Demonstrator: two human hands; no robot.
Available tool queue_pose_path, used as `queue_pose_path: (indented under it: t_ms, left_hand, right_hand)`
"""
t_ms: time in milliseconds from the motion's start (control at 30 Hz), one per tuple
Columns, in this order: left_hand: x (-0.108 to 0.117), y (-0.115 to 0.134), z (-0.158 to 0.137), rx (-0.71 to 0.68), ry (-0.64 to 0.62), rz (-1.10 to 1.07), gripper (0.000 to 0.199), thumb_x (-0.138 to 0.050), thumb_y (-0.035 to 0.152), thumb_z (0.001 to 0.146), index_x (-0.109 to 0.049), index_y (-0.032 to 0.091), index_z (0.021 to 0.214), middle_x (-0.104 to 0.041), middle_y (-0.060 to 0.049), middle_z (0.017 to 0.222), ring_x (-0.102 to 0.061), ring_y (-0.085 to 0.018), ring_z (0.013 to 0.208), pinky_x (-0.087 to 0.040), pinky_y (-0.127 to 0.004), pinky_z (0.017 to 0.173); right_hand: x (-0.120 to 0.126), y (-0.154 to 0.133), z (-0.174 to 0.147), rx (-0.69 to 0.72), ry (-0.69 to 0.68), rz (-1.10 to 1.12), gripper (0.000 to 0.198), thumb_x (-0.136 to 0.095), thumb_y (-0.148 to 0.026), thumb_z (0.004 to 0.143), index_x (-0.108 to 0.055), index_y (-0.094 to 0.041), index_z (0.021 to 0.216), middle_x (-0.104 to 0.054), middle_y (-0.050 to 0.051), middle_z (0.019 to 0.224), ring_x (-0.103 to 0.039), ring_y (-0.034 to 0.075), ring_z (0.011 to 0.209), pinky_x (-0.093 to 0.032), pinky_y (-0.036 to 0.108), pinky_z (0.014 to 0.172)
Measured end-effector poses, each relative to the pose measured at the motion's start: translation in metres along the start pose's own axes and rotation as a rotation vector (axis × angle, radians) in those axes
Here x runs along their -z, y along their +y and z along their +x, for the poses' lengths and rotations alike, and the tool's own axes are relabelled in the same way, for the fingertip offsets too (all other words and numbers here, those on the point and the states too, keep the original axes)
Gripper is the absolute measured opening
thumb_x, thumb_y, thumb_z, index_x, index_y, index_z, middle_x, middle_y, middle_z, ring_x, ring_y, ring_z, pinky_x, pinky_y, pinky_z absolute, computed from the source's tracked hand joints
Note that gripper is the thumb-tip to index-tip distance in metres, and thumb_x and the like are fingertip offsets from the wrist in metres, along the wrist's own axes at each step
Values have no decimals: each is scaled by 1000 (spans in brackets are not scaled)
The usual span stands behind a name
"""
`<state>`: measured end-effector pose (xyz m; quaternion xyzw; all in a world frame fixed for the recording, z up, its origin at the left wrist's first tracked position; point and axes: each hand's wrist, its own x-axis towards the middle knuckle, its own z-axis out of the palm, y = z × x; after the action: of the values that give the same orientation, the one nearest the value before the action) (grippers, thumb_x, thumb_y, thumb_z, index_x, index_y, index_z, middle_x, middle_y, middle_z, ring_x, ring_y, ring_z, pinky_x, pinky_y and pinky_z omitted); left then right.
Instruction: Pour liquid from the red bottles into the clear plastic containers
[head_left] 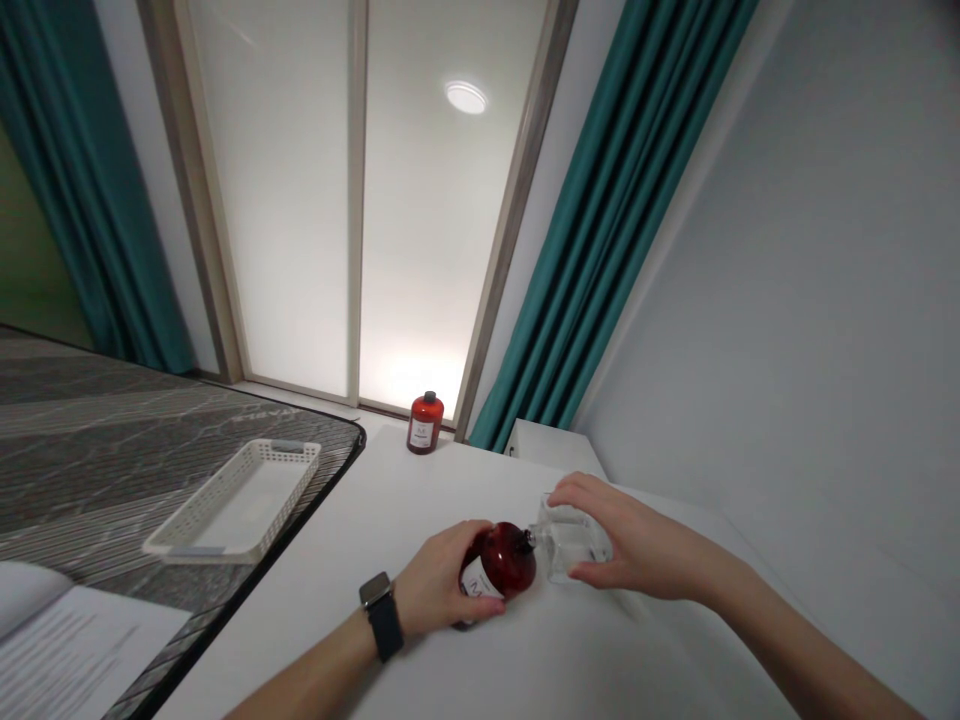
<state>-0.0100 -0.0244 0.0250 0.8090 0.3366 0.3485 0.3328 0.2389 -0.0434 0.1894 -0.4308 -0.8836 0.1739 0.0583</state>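
My left hand (442,580), with a dark watch (381,615) on its wrist, is wrapped round a dark red bottle (512,560) with a white label. The bottle is tilted, its neck pointing right. My right hand (622,535) grips a clear glass bottle (562,545) between thumb and fingers. The clear bottle's neck points left and meets the red bottle's mouth. Whether the two mouths touch or overlap I cannot tell. Both are held over the white tabletop (360,520); what liquid is inside is not plain.
A second red bottle (424,425) with a dark cap stands upright at the table's far edge. To the left, a white plastic basket (262,550) and an open booklet (90,650) lie on a grey patterned surface (112,450). A white cabinet (555,447) stands behind the table.
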Motion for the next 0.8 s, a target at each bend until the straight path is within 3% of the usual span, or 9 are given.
queue_pose_path:
  t_ms: [800]
  left_hand:
    - [0,4,0,37,-23,-8,72,-83,37,64,-51,20,127,-64,-9,123,-62,-30,109,-48,-43,97]
  right_hand:
    - [1,0,0,15,-1,-8,53,-73,-30,74,-54,-26,123,-55,6,124,-52,26,116,-41,41,102]
